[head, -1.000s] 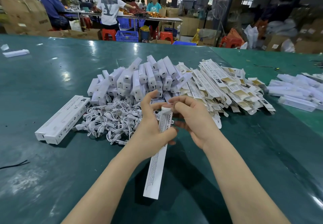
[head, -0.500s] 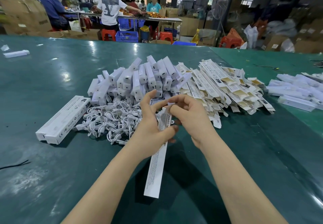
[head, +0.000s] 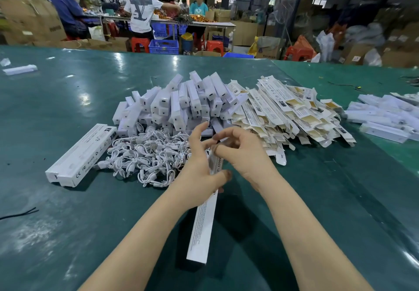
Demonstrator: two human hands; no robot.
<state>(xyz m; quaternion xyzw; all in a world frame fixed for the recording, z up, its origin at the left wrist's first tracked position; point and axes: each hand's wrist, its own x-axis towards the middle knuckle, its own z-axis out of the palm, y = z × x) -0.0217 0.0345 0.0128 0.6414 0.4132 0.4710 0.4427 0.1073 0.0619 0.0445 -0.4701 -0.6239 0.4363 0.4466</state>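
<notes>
CHANGE: slim white box (head: 202, 225) is kept slanted over green table (head: 68, 245), gripped mid-length by left hand (head: 199, 175); its top end is now hidden under right hand (head: 246, 156), fingers curled, blurred | AROUND: flat cartons (head: 285, 113), white cases (head: 179, 102) and cables (head: 145, 156) are heaped just behind

The slim box (head: 202, 227) in my fingers (head: 217, 177) is white printed card, matt and smooth. The desk (head: 68, 100) has a dark green covering, smooth and glossy enough to mirror the lamps, with dull scuffed patches near me. The cables (head: 145, 159) look like soft white plastic. The white blocks (head: 181, 102) are hard, slightly glossy plastic. The flat cartons (head: 283, 113) show raw brownish card inside.
</notes>
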